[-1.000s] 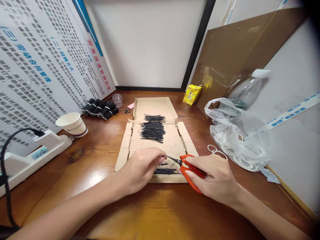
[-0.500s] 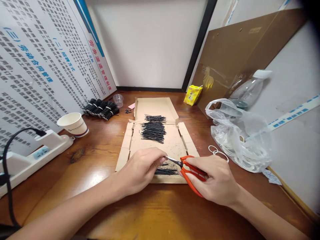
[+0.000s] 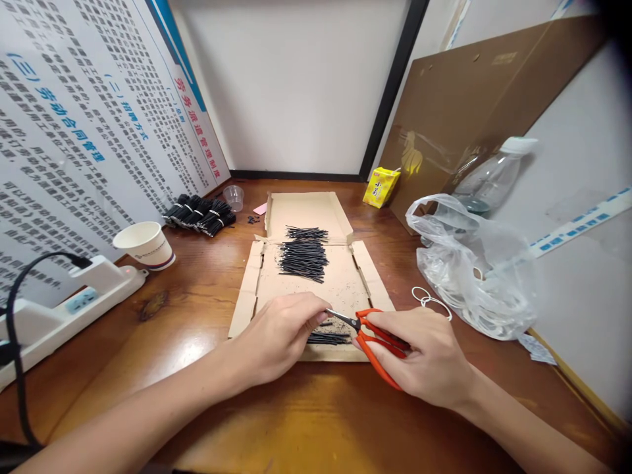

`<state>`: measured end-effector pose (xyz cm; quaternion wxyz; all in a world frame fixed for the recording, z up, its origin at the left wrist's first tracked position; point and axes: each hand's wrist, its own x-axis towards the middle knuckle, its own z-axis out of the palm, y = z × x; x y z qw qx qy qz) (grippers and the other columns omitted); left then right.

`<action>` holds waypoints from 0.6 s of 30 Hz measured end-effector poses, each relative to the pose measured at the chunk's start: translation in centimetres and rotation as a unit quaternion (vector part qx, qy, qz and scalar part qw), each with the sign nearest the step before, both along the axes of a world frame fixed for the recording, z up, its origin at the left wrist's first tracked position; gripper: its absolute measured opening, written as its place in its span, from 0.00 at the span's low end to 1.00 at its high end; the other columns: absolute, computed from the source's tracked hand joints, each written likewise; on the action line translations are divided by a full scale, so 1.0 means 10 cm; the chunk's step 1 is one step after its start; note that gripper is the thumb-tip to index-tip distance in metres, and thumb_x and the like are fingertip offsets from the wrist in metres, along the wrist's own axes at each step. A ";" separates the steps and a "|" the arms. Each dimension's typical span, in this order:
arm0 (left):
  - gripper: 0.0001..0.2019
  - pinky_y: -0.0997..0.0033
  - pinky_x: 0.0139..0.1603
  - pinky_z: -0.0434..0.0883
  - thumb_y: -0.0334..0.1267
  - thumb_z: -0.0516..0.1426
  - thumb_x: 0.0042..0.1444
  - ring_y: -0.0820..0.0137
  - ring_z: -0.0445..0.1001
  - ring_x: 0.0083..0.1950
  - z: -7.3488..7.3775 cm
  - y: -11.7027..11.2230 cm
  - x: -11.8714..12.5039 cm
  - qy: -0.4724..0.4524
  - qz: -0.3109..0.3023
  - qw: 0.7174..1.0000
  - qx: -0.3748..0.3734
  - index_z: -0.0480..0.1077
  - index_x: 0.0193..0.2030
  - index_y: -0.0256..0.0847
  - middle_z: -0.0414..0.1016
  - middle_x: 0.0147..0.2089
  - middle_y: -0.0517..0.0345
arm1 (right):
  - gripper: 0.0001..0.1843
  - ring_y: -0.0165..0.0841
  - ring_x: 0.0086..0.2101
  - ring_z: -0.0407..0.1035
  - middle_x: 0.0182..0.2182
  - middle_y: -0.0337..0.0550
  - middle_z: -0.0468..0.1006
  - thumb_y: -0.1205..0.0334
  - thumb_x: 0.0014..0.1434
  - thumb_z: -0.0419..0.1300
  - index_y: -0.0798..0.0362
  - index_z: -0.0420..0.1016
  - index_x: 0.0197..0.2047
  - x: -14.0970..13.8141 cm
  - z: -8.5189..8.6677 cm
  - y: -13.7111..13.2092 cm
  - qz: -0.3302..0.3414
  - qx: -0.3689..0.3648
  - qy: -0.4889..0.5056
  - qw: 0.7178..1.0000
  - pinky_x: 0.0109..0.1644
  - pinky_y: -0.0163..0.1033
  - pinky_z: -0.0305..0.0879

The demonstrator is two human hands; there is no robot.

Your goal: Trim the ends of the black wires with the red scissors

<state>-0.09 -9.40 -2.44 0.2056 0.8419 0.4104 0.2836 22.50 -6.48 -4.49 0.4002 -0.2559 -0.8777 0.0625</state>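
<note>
My right hand (image 3: pixel 422 352) is closed on the red handles of a pair of scissors (image 3: pixel 382 339), whose blades point left. At the blade tips, my left hand (image 3: pixel 291 329) is closed in a pinch; whatever lies between its fingers is hidden or too small to name. Both hands are over the near part of an unfolded cardboard box (image 3: pixel 340 266). Black thin sticks or tubes (image 3: pixel 328 338) lie below the blades, partly covered by my left hand. Farther back on the cardboard rests a larger pile of the same black pieces (image 3: pixel 302 259). Small dark bits are scattered across the cardboard.
Bundled black pieces (image 3: pixel 200 214), a clear cup (image 3: pixel 234 197) and a paper cup (image 3: pixel 145 245) stand left. A power strip (image 3: pixel 74 306) lies at the left edge. To the right are a plastic bag (image 3: pixel 474 270), white rings (image 3: pixel 430 299), a bottle (image 3: pixel 494 174) and a yellow box (image 3: pixel 381 187).
</note>
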 end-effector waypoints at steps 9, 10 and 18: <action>0.11 0.71 0.37 0.64 0.32 0.44 0.68 0.70 0.65 0.35 -0.02 0.00 0.00 -0.002 -0.003 1.000 -0.001 0.67 0.41 0.36 0.68 0.34 0.55 | 0.07 0.25 0.17 0.66 0.20 0.37 0.76 0.67 0.58 0.57 0.54 0.72 0.28 0.01 0.02 -0.02 -0.022 0.025 -0.013 0.999 0.23 0.34 0.53; 0.11 0.71 0.37 0.64 0.32 0.44 0.68 0.70 0.66 0.35 -0.02 -0.01 0.00 -0.003 -0.003 1.000 0.001 0.67 0.41 0.36 0.68 0.34 0.55 | 0.07 0.25 0.17 0.66 0.20 0.37 0.76 0.67 0.58 0.57 0.54 0.72 0.27 0.01 0.02 -0.02 -0.023 0.024 -0.010 0.999 0.23 0.34 0.54; 0.10 0.71 0.36 0.65 0.30 0.45 0.68 0.70 0.66 0.34 0.01 -0.01 0.00 -0.006 -0.001 1.000 0.015 0.67 0.40 0.36 0.70 0.34 0.54 | 0.05 0.25 0.18 0.66 0.21 0.38 0.76 0.68 0.55 0.59 0.54 0.70 0.27 0.02 0.03 -0.01 -0.002 -0.006 0.012 1.000 0.24 0.32 0.57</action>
